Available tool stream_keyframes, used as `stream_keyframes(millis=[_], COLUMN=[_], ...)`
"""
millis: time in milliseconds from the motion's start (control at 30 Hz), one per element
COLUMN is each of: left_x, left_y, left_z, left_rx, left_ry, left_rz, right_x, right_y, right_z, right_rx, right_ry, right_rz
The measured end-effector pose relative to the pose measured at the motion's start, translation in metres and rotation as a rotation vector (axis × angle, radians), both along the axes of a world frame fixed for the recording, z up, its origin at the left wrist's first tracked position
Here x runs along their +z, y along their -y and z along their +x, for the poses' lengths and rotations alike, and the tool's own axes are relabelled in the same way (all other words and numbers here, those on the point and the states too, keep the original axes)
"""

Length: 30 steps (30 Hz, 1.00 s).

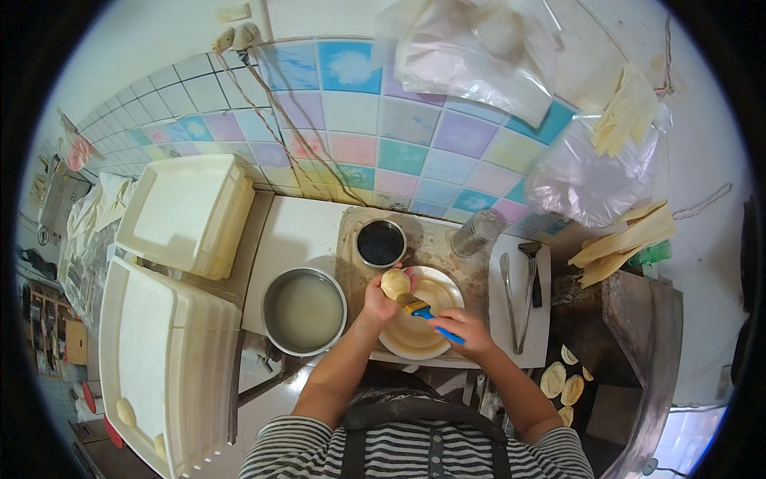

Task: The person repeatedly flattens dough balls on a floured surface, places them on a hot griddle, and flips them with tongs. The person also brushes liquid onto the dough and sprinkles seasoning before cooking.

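Observation:
My left hand [379, 301] holds a round, pale piece of dough [395, 284] above the left rim of a white plate [447, 281]. With my right hand [470, 333] I grip the blue handle of a brush [425, 312], its bristles touching or just beside the dough. A brownish film coats the plate. Behind my left hand stands a round metal container of dark liquid [380, 243]. To the left is a metal pot [340, 288] with cloudy liquid. A shaker with a perforated lid [476, 232] stands behind the plate.
Stacked white plastic trays [173, 347] stand at the left, the front one holding dough pieces [125, 412]. Metal tongs [519, 311] lie to the right. Beyond them, flatbreads [553, 379] lie in a dark metal oven or griddle [643, 335]. Plastic bags [479, 54] hang on the tiled wall.

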<state>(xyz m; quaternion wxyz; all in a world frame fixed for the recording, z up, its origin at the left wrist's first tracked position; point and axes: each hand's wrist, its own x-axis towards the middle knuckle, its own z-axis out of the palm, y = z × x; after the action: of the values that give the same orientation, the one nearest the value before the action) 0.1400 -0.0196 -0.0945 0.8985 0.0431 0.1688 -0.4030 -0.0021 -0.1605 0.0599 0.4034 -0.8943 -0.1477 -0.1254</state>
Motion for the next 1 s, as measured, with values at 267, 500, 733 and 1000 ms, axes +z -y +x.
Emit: stream_keyframes(millis=[267, 500, 733, 1000], left_x=[0.034, 0.018, 0.033, 0.041], left_y=[-0.011, 0.041, 0.033, -0.153], left_z=[-0.016, -0.058, -0.057, -0.004], left_rx=[-0.159, -0.206, -0.202, -0.778], left_ry=[0.055, 2.552, 2.395, 1.478], left_rz=[0.188, 1.598, 1.326, 2.233], right_x=[-0.007, -0.029, -0.104, -0.129], right_y=[0.023, 0.019, 0.013, -0.015], right_z=[0.033, 0.151, 0.082, 0.033], right_rx=[-0.612, -0.427, -0.388, -0.032], right_ry=[-0.343, -0.353, -0.309, -0.178], right_rz=[0.571, 0.331, 0.273, -0.555])
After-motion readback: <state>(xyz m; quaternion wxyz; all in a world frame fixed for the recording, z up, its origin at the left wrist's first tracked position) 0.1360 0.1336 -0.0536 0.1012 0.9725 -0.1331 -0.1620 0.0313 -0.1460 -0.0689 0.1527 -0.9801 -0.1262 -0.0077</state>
